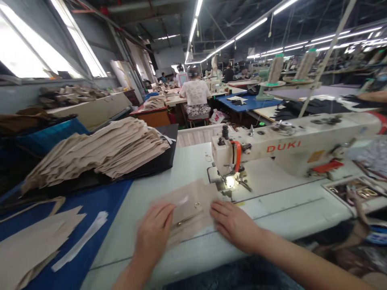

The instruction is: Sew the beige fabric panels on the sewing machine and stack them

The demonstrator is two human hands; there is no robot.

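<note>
A beige fabric piece (193,197) lies on the pale machine table, slightly blurred. On it are a small metal ring (197,205) and a short dark line like a zipper with a brass-coloured pull (179,223). My left hand (154,233) grips the fabric's left edge, its thumb and fingers closed together. Flat against the right edge rests my right hand (231,223), fingers stretched out and not wrapped round anything. Just beyond it stands the sewing machine (242,155), its lamp lit near the needle; the fabric's far corner is close to the presser foot.
Stacked beige fabric pieces (121,145) lie at the left on black material. Nearer are more beige cut pieces (39,241) and a white strip (81,241) on a blue surface (99,225). A tray (347,203) holds metal rings at right. A person (195,92) sits ahead.
</note>
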